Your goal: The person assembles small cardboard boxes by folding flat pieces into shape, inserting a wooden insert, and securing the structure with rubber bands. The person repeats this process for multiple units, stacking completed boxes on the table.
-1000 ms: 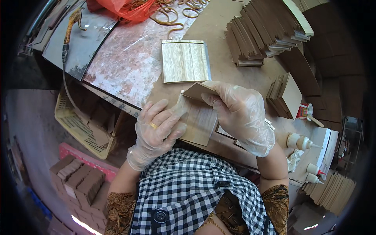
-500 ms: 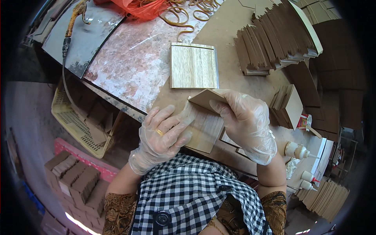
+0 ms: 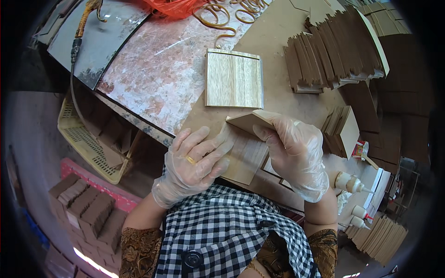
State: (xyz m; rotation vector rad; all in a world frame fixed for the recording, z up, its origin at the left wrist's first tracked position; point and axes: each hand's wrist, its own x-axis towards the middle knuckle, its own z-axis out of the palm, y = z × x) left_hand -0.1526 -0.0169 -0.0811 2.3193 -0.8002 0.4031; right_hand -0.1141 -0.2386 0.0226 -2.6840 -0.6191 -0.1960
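Both hands wear clear plastic gloves. My right hand (image 3: 296, 150) pinches a thin brown board (image 3: 251, 123) between thumb and fingers. That board stands tilted up at the far end of a flat wood-grain panel (image 3: 245, 155), which lies at the table's near edge. At the panel's left side rests my left hand (image 3: 192, 162), its fingers stretched out and apart, the fingertips touching or just over the panel. Part of the panel is hidden behind the hands. Beyond them lies a square wood-grain piece (image 3: 233, 79) with a groove near its far edge.
Stacked brown boards (image 3: 333, 51) stand at the far right, with a smaller stack (image 3: 341, 129) nearer. White glue bottles (image 3: 351, 182) lie at the right edge. Rubber bands (image 3: 215, 18) and a red plastic bag (image 3: 178, 5) are at the back. A yellow crate (image 3: 88, 141) sits lower left.
The whole view has shifted slightly. Both hands keep nearly the same pose on the brown board and the panel.
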